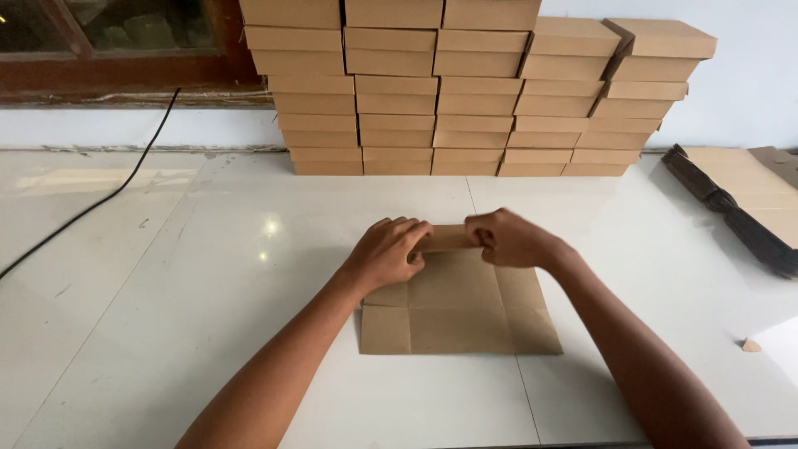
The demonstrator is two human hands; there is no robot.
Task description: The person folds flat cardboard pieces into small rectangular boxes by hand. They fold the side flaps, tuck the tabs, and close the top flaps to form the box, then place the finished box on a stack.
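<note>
While both my forearms reach forward from the near edge, my left hand (pixel 389 251) and right hand (pixel 509 239) curl their fingers shut on the raised far flap of a flat brown cardboard sheet (pixel 459 309), knuckles nearly meeting. That creased sheet lies on the white table (pixel 208 316) just before me. Farther right, a pile of flattened cardboard (pixel 744 195); left, a black cable (pixel 91 204). Against the wall, stacked brown boxes (pixel 465 91).
</note>
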